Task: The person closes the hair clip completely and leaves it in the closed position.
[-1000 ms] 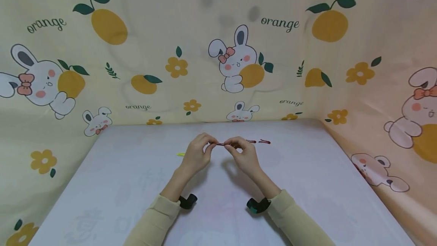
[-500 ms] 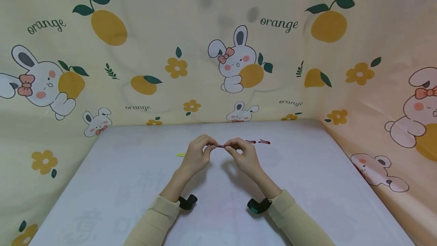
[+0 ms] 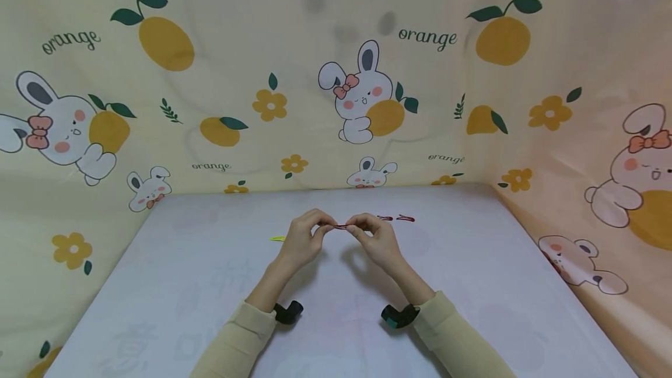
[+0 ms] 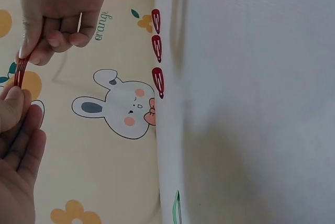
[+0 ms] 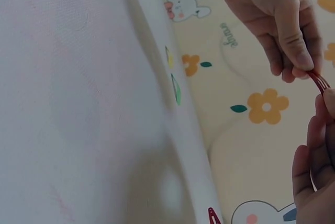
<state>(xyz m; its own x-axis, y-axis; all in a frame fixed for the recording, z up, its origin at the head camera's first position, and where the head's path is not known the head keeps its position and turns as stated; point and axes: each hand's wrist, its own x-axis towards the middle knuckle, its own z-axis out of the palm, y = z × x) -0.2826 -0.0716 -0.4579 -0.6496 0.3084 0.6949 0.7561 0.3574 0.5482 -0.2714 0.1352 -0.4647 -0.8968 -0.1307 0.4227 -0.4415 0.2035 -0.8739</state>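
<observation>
A red snap hair clip [image 3: 340, 227] is stretched between my two hands above the far part of the table. My left hand [image 3: 304, 239] pinches one end with thumb and fingertips. The other end is pinched the same way by my right hand [image 3: 378, 241]. In the left wrist view, the held clip [image 4: 20, 72] shows its slotted body between both sets of fingertips. Three more red clips [image 4: 157, 48] lie in a line near the far table edge. Left of the hands, a yellow clip [image 5: 169, 57] and a green clip [image 5: 176, 89] lie on the table.
The white-covered table [image 3: 336, 319] reaches back to a cream curtain [image 3: 294, 45] printed with rabbits and oranges, which also hangs along both sides. Each wrist carries a small black camera, one of them the right wrist camera [image 3: 400, 316].
Both hands have sunk slightly in the head view, with the red hair clip held between them. Their pinching grip looks the same, and the clips on the table have stayed put.
</observation>
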